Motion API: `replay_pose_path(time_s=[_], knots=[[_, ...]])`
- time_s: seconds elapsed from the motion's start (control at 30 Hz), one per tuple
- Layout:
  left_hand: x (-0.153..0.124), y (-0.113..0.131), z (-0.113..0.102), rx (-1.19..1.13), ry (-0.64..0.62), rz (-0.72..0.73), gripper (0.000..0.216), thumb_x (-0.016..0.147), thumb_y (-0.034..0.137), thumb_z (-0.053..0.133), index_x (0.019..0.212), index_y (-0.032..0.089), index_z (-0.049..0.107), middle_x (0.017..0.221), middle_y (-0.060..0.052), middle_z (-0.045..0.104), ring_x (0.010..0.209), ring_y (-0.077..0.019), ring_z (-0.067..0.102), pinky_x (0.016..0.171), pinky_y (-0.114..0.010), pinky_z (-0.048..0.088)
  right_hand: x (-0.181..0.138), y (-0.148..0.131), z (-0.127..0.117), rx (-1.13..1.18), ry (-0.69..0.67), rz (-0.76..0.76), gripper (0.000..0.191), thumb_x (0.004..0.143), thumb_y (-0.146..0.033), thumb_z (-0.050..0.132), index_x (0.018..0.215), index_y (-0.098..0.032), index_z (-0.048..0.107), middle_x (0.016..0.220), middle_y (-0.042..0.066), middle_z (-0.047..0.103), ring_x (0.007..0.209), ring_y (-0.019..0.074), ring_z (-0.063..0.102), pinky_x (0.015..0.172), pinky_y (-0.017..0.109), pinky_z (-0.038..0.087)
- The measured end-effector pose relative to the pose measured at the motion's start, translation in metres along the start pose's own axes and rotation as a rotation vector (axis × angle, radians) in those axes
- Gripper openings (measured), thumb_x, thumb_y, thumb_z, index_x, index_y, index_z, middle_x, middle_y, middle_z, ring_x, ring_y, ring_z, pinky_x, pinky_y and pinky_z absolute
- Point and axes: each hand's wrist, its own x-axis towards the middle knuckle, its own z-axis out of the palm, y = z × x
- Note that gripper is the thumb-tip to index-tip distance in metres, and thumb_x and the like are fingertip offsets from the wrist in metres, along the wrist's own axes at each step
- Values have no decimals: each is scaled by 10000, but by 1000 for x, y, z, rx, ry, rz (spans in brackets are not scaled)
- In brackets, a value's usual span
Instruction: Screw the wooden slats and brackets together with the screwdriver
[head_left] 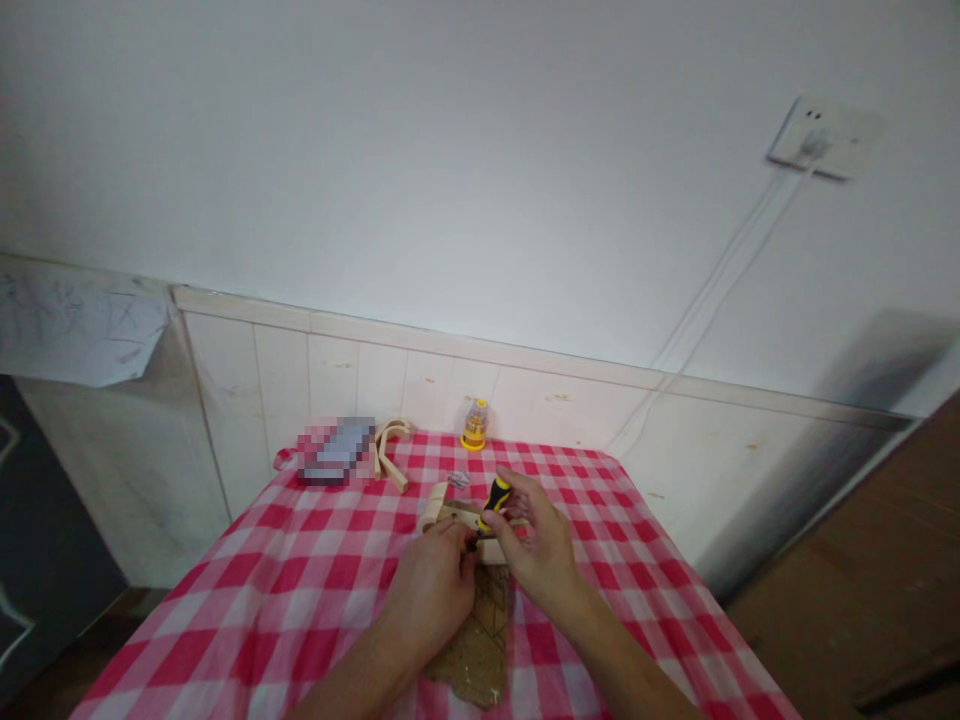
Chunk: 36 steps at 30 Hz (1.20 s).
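Note:
My right hand [536, 545] is closed around a small screwdriver [493, 499] with a black and yellow handle, its tip pointing down at a pale wooden piece [442, 512] on the red and white checked tablecloth [300, 580]. My left hand [433, 590] is closed beside the screwdriver tip, fingers pinched against the wooden piece. A brown cork-like board [480, 650] lies under both hands.
Curved wooden parts [391, 452] and a blurred grey object [336, 450] lie at the far left of the table. A yellow screwdriver-bit holder [475, 425] stands at the far edge by the wall. Small metal bits [458, 479] lie nearby. A wall socket [821, 135] has cables running down.

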Motion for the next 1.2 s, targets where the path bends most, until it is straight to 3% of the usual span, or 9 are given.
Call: replay_pose_path(time_s=[0.4,0.7,1.2], knots=[[-1,-1,1,4,17,20,180,867,101,524,899,197,674,963,-51,722,927,-204,655,784,-300,410,1,-3,0,-28,4,-9,413,883,-226,681,1286,-254,598,1022,57,752,764,176,736,659,291,636],[0,1,-2,23,-2,-3,216,874,83,495,917,191,678,966,-57,725,912,-195,661,781,-293,423,-4,-9,0,-28,-33,-33,438,910,-168,595,1336,-258,548,1125,89,735,944,219,755,826,368,648],[0,-1,-1,31,-8,2,176,883,101,519,919,190,667,971,-50,712,918,-193,654,778,-291,414,-2,-4,1,28,-14,12,422,883,-185,653,1290,-261,573,1022,59,749,806,181,741,702,306,639]])
